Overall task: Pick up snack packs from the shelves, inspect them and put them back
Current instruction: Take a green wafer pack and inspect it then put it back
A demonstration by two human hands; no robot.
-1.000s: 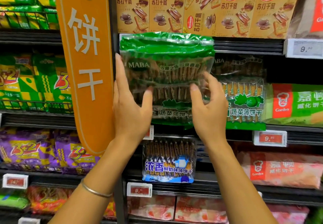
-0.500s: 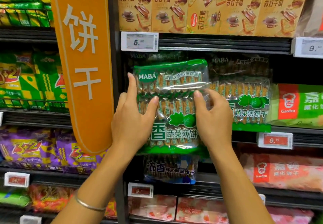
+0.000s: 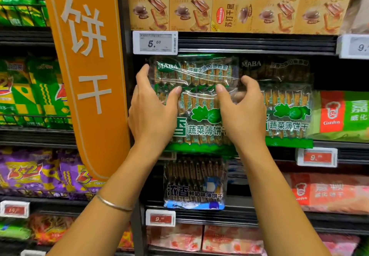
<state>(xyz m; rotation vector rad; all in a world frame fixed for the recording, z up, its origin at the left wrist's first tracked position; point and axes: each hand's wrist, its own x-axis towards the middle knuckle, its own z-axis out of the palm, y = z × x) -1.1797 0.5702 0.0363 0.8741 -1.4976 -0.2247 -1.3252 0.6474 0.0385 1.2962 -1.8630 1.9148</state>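
Observation:
A green MABA vegetable cracker pack (image 3: 197, 100) stands upright in the middle shelf bay, under the 5.60 price tag (image 3: 155, 42). My left hand (image 3: 151, 112) grips its left edge, thumb across the front. My right hand (image 3: 242, 114) grips its right edge, thumb on the front, fingers curled behind. The pack's bottom edge rests at the shelf lip (image 3: 349, 152). A second identical green pack (image 3: 287, 108) stands right beside it on the same shelf.
An orange hanging sign (image 3: 87, 72) juts out just left of my left hand. Tan cracker boxes (image 3: 229, 2) fill the shelf above. A blue milk cracker pack (image 3: 194, 183) stands below, red Garden packs (image 3: 337, 112) to the right, purple 3+2 packs (image 3: 34, 174) lower left.
The green pack went from tilted forward in front of the upper shelf down and back into the middle shelf bay, now upright. Both hands stayed on its edges.

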